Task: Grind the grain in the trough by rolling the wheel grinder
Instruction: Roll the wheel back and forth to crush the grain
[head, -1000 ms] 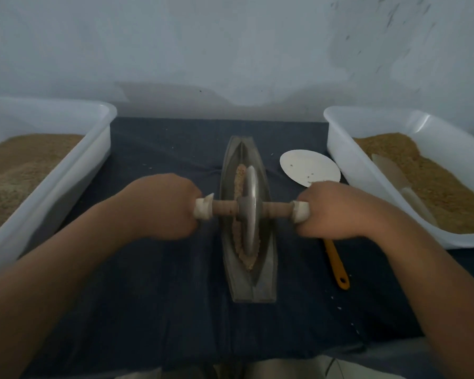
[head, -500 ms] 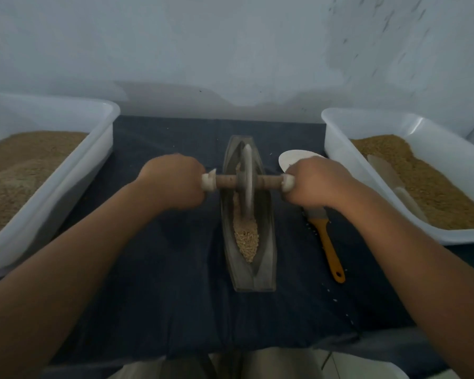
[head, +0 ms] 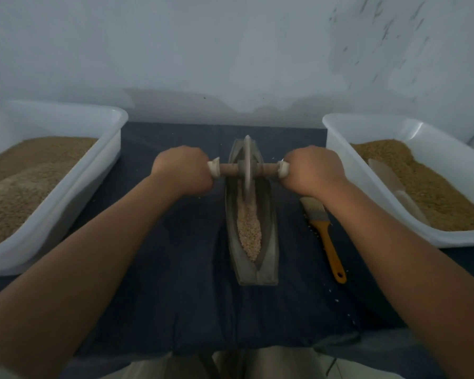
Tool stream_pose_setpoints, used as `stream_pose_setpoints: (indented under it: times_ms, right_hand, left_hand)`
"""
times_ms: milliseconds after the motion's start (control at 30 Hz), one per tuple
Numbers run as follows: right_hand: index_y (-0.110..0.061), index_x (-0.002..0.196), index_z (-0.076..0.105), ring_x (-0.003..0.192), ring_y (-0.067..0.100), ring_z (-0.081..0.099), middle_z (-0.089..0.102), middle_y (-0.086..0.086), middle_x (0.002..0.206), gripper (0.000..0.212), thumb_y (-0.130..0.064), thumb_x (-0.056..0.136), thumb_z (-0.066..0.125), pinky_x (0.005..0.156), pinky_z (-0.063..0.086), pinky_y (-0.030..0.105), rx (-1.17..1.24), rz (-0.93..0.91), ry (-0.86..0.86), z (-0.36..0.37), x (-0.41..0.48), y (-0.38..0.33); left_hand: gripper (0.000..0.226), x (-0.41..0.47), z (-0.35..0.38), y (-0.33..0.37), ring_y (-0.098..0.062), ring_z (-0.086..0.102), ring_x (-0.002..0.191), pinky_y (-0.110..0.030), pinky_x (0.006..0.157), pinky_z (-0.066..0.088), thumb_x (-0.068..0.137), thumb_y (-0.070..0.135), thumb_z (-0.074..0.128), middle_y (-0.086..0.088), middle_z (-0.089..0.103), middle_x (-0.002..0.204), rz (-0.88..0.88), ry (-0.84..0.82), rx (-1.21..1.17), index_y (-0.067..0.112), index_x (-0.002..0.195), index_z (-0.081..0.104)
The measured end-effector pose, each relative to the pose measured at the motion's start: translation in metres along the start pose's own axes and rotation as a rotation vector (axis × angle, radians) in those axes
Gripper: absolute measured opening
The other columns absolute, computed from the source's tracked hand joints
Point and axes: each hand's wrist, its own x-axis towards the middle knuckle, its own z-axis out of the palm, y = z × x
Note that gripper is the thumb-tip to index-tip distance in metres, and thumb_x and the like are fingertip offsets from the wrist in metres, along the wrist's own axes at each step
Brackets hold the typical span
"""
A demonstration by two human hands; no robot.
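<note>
A narrow boat-shaped metal trough (head: 270,258) lies lengthwise on the dark cloth in the middle. Pale grain (head: 249,228) fills its near and middle groove. The wheel grinder (head: 247,166), a thin metal disc on a wooden axle, stands at the trough's far end. My left hand (head: 182,169) grips the axle's left handle and my right hand (head: 312,169) grips the right one. Both arms are stretched forward.
A white tub (head: 74,184) of brown grain stands at the left, and another white tub (head: 348,170) with grain and a scoop (head: 391,181) at the right. A brush with an orange handle (head: 330,247) lies right of the trough. A wall rises close behind.
Both hands have pushed the wheel from the trough's near-middle part to its far end, uncovering the grain behind it. My right hand now hides the white disc; the brush head shows.
</note>
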Motion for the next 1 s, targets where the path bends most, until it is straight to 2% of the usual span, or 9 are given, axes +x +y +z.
stream_pose_setpoints:
  times_ms: [100,200,267,367,467,567,733,867,1000]
  right_hand:
    - [-0.028,0.067,0.06,0.062,0.016,0.061,0.062,-0.006,0.066,0.024,-0.045,0.084,0.06,0.06,0.055,0.036,0.035,-0.042,-0.116,-0.007,-0.018,0.001]
    - [-0.033,0.068,0.063,0.058,0.006,0.061,0.065,-0.008,0.066,0.017,-0.047,0.078,0.063,0.053,0.044,0.027,0.147,-0.113,-0.335,-0.019,-0.06,0.008]
    - [-0.042,0.073,0.063,0.061,0.0,0.063,0.065,-0.028,0.073,0.014,-0.054,0.069,0.059,0.05,0.038,0.023,0.213,-0.134,-0.413,-0.024,-0.081,0.01]
    - [-0.032,0.067,0.062,0.058,0.006,0.06,0.064,-0.01,0.063,0.023,-0.052,0.078,0.062,0.053,0.04,0.027,0.173,-0.063,-0.317,-0.008,-0.067,0.006]
    - [-0.028,0.069,0.056,0.065,0.014,0.059,0.058,-0.008,0.068,0.029,-0.046,0.09,0.061,0.057,0.037,0.031,0.037,0.065,-0.074,0.009,-0.022,-0.001]
    - [-0.028,0.066,0.057,0.056,0.015,0.052,0.056,-0.006,0.064,0.035,-0.053,0.091,0.06,0.051,0.033,0.028,-0.013,0.093,0.013,0.009,0.008,-0.005]
    - [-0.027,0.066,0.056,0.056,0.012,0.054,0.057,-0.007,0.062,0.027,-0.042,0.088,0.061,0.051,0.04,0.029,0.024,-0.004,-0.041,-0.003,-0.036,-0.003]
    - [-0.034,0.061,0.049,0.049,0.003,0.048,0.05,-0.01,0.054,0.03,-0.05,0.08,0.066,0.046,0.032,0.025,0.104,-0.123,-0.116,-0.012,-0.098,0.006]
    - [-0.031,0.066,0.055,0.056,0.005,0.05,0.056,-0.01,0.062,0.032,-0.049,0.092,0.059,0.051,0.027,0.026,0.051,-0.032,-0.135,0.001,-0.068,-0.001]
  left_hand:
    - [0.023,-0.026,0.0,-0.006,-0.018,0.061,0.065,-0.032,0.061,0.051,0.076,0.043,0.061,0.005,0.063,0.071,0.112,-0.113,-0.013,0.02,0.072,0.062]
    - [0.024,-0.068,-0.001,-0.016,-0.007,0.057,0.056,-0.024,0.049,0.039,0.068,0.045,0.06,0.007,0.06,0.06,0.24,-0.214,-0.052,0.022,0.066,0.059]
    - [0.025,-0.083,0.0,-0.018,-0.002,0.051,0.052,-0.022,0.046,0.033,0.064,0.049,0.054,0.009,0.057,0.057,0.28,-0.199,-0.022,0.025,0.065,0.058]
    - [0.029,-0.07,0.003,-0.013,-0.009,0.054,0.055,-0.024,0.05,0.039,0.068,0.052,0.05,0.008,0.057,0.06,0.238,-0.088,0.036,0.024,0.066,0.057]
    - [0.029,-0.024,-0.004,-0.002,-0.021,0.059,0.062,-0.032,0.06,0.049,0.075,0.049,0.055,0.006,0.059,0.068,0.106,0.055,0.078,0.021,0.067,0.057]
    - [0.031,0.007,-0.01,0.005,-0.022,0.057,0.065,-0.033,0.064,0.047,0.082,0.05,0.061,0.004,0.06,0.072,0.023,0.048,0.088,0.022,0.07,0.058]
    - [0.022,-0.046,-0.001,-0.007,-0.016,0.062,0.067,-0.031,0.06,0.049,0.079,0.045,0.058,0.007,0.063,0.072,0.139,-0.107,0.022,0.024,0.074,0.061]
    - [0.028,-0.102,0.001,-0.016,-0.004,0.046,0.051,-0.024,0.046,0.028,0.072,0.056,0.048,0.012,0.052,0.057,0.242,-0.025,0.041,0.029,0.064,0.051]
    - [0.03,-0.073,-0.002,-0.007,-0.011,0.05,0.053,-0.024,0.049,0.031,0.078,0.053,0.052,0.009,0.054,0.059,0.204,0.029,0.121,0.026,0.064,0.054]
